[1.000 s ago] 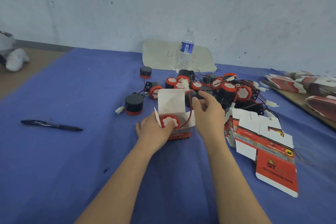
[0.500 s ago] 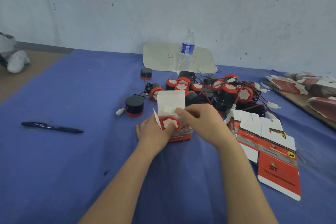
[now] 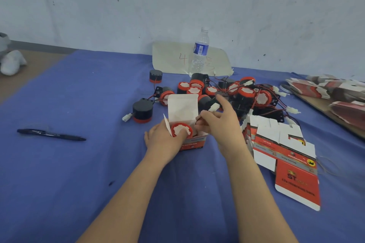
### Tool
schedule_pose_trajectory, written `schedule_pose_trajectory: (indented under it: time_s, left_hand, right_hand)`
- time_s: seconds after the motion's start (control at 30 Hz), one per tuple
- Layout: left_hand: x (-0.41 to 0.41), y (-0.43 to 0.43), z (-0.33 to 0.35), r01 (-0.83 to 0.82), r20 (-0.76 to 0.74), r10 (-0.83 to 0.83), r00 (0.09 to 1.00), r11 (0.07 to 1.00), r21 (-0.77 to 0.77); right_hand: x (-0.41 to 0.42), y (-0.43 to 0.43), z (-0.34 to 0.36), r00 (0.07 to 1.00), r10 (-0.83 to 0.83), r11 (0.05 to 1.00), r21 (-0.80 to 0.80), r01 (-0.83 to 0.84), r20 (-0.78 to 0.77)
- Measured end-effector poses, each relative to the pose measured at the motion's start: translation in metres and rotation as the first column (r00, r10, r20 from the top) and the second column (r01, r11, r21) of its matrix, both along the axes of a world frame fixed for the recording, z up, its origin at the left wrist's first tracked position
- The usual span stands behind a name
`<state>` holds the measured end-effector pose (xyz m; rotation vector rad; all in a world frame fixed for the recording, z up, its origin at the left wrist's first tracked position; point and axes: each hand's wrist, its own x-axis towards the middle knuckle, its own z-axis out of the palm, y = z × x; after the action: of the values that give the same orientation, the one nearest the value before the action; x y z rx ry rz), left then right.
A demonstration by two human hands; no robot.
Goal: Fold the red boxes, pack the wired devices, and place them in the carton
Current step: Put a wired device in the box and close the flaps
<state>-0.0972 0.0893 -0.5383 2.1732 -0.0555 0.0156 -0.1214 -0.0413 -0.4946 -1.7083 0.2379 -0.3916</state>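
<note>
A small red box stands on the blue cloth with its white lid flap up. A wired device with a red rim and white face sits inside it. My left hand grips the box from the left side. My right hand is over the box's right edge, pinching the device's wire with its white plug sticking up between the fingers. A heap of wired devices lies just behind. Flat unfolded red boxes lie to the right.
A water bottle stands on a paper sheet by the wall. A black pen lies at left. Two loose devices sit left of the heap. More flat boxes are stacked on a board at far right.
My right hand came back from the heap to the box, gathering the wire, and now lifts slightly with the white plug in its fingers. My left hand stays on the box.
</note>
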Motion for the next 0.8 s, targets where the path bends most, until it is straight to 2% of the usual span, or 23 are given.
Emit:
schedule_pose_trajectory:
  time_s: [0.07,0.1,0.17,0.3,0.43,0.57,0.8]
  left_hand:
    - [0.0,0.0,0.0,-0.006,0.006,0.006,1.0,1.0,0.003]
    - [-0.001,0.0,-0.001,-0.009,0.01,0.009,1.0,1.0,0.005]
    - [-0.001,-0.001,-0.001,-0.015,0.018,0.015,1.0,1.0,-0.004]
    - [-0.001,-0.001,-0.002,-0.02,0.018,0.02,1.0,0.999,-0.026]
    - [-0.001,-0.001,-0.003,-0.017,0.024,0.018,1.0,1.0,-0.023]
    - [-0.001,-0.002,-0.002,-0.014,0.028,0.014,1.0,1.0,-0.004]
    - [-0.003,-0.003,-0.002,-0.02,0.03,0.02,0.999,1.0,-0.024]
  right_hand:
    - [0.002,-0.004,-0.002,0.999,-0.029,0.997,0.067,0.026,0.036]
    - [0.003,-0.005,-0.004,0.998,-0.044,0.998,0.046,0.042,0.047]
    - [0.004,-0.003,-0.008,0.989,-0.129,0.979,-0.151,0.138,0.07]
    - [0.006,-0.003,-0.014,0.964,-0.245,0.805,-0.531,0.264,0.107]
    - [0.007,-0.003,-0.013,0.963,-0.259,0.646,-0.728,0.228,0.072]
    - [0.006,0.007,-0.015,0.972,-0.233,0.495,-0.857,0.145,0.03]
    - [0.0,0.005,-0.005,0.968,-0.166,0.441,-0.892,-0.098,-0.188]
